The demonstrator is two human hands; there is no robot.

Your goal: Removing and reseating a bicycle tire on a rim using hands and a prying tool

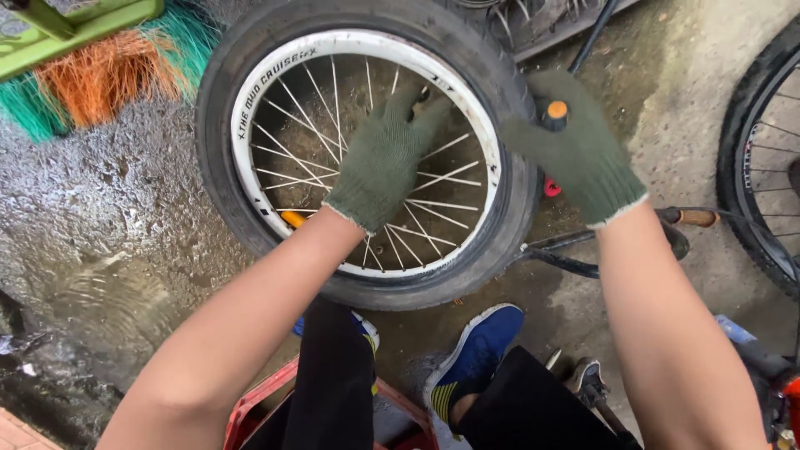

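Gripped in the right hand (579,150), gloved in green knit: an orange-capped tool handle (556,111), fist closed around it, cap poking out at the top, shaft hidden behind the glove and tyre edge. Pressed against the right side of the black tyre (218,167), just where rubber meets the white rim (250,92). Left hand (385,158), same green glove, spread over the spokes (292,125) near the wheel's middle, fingers loosely curled toward the upper part of the rim; cannot tell whether closed on anything or merely resting there. Wheel lying roughly flat on wet concrete (100,217), directly ahead of both arms, tilted slightly toward the viewer; tool at its right edge, so nearer the right arm by far, left hand well apart from it across the rim. Small orange piece (293,219) showing at the lower left of the rim. Farther out: blue shoes (479,350) below the tyre, a red crate (258,408) beneath the legs, a bicycle frame (567,250) to the right, another wheel (762,167) at the far right edge, orange-and-green broom bristles (100,75) at upper left.
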